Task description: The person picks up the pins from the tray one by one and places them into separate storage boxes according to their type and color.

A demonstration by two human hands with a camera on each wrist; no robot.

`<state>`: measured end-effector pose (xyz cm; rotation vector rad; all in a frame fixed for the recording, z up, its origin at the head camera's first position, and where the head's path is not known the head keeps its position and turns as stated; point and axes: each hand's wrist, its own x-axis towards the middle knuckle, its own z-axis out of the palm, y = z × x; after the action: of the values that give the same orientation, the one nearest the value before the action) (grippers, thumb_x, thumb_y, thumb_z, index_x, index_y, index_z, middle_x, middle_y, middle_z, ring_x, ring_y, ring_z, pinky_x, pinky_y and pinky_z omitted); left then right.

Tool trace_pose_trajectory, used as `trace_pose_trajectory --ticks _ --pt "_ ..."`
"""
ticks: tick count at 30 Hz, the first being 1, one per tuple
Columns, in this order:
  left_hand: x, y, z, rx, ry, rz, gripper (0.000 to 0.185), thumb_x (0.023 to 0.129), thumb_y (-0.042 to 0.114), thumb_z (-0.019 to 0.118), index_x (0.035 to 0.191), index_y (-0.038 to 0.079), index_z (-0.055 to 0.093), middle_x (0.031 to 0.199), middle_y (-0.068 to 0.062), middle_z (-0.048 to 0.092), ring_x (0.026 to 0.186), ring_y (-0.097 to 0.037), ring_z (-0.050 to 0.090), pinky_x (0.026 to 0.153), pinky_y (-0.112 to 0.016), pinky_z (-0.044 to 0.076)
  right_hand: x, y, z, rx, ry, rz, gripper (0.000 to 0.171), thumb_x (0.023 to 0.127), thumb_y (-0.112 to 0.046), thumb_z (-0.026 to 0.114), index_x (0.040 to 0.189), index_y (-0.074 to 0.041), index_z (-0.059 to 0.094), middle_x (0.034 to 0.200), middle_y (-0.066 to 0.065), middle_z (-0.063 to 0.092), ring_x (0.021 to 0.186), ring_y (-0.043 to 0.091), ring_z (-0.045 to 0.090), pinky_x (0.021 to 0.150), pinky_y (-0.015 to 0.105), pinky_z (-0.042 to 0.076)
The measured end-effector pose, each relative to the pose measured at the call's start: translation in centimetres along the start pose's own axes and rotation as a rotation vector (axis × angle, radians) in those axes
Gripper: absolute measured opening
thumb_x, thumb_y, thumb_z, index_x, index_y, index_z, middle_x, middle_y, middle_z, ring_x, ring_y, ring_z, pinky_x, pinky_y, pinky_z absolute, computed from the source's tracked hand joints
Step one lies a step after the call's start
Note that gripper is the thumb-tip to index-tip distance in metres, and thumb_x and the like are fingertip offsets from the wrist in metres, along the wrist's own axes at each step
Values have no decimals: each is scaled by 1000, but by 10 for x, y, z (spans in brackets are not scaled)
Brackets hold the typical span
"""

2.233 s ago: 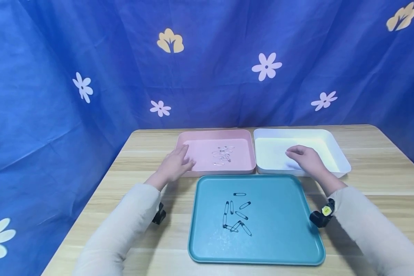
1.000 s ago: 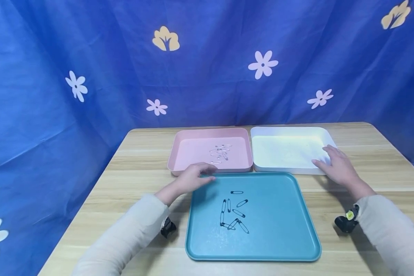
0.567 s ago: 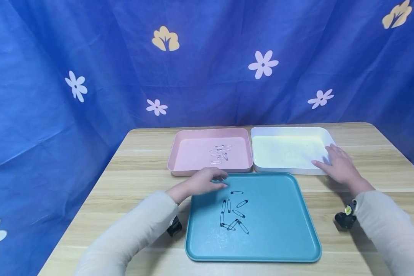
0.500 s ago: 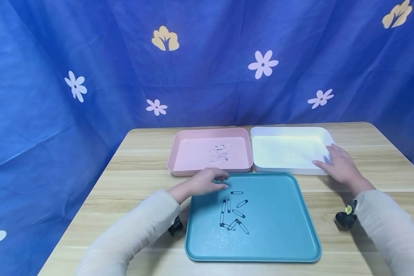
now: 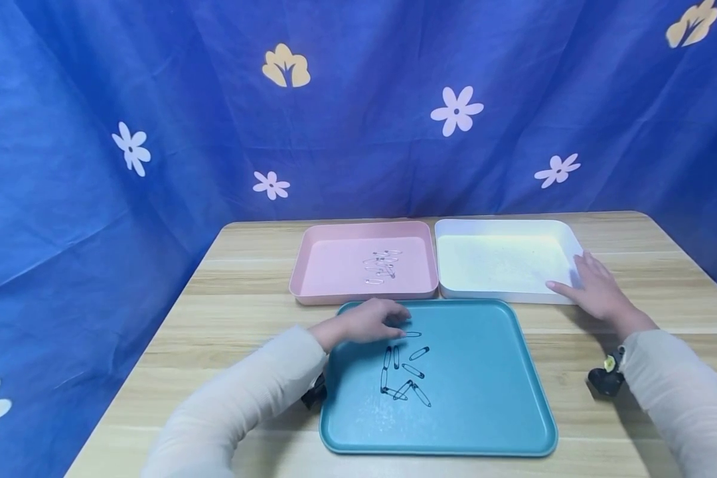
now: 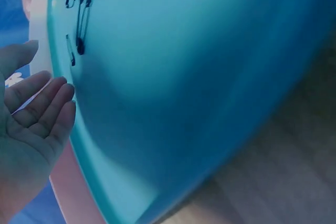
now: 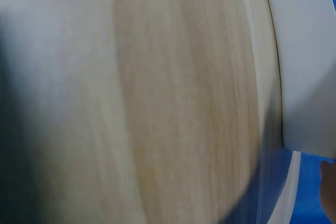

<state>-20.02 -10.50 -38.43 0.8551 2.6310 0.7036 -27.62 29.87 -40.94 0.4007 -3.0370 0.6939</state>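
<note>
Several dark safety pins (image 5: 413,370) lie scattered on the teal tray (image 5: 484,411). My left hand (image 5: 370,322) hovers over the tray's far left part with loosely bent fingers and nothing in them. Its fingertips overlap one end of the farthest safety pin (image 5: 415,334) in the head view. The left wrist view shows that palm (image 6: 26,140) bare, beside the tray's edge. At the near right corner of the white tray (image 5: 496,262), my right hand (image 5: 600,289) has its fingers spread and holds nothing; only a sliver of it shows in the right wrist view.
A pink tray (image 5: 334,265) with several silvery safety pins (image 5: 382,262) stands behind the teal tray, to the left of the white one. All three trays are on a wooden table (image 5: 227,318). A blue flowered cloth (image 5: 358,133) hangs behind.
My left hand has gone from the pink tray's left side to above the teal tray, moving right and nearer. My right hand has moved from over the white tray to its right corner, fingers spreading.
</note>
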Motion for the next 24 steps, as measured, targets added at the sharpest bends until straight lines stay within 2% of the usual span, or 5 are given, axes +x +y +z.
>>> trace_pose_trajectory --ticks 7,14,24 --pt "3 -1 5 -8 1 -19 36 80 20 61 112 5 55 108 -2 57 95 -10 53 83 -21 40 0 0 -2 3 -36 -5 98 80 -52 48 129 17 -2 132 37 -6 120 49 -6 93 61 2" --pt "6 2 5 30 5 -21 21 79 16 62 98 8 61 88 2 55 81 -8 52 73 -19 42 2 0 -1 -21 -35 -19 98 81 -52 47 129 16 -6 132 36 -7 122 45 -7 95 57 0" --pt "9 3 12 72 11 -36 6 80 16 61 85 13 59 80 6 50 76 -7 48 69 -19 41 1 3 1 -25 -29 -24 98 81 -52 46 128 17 -7 132 36 -7 123 44 -9 96 56 -1"
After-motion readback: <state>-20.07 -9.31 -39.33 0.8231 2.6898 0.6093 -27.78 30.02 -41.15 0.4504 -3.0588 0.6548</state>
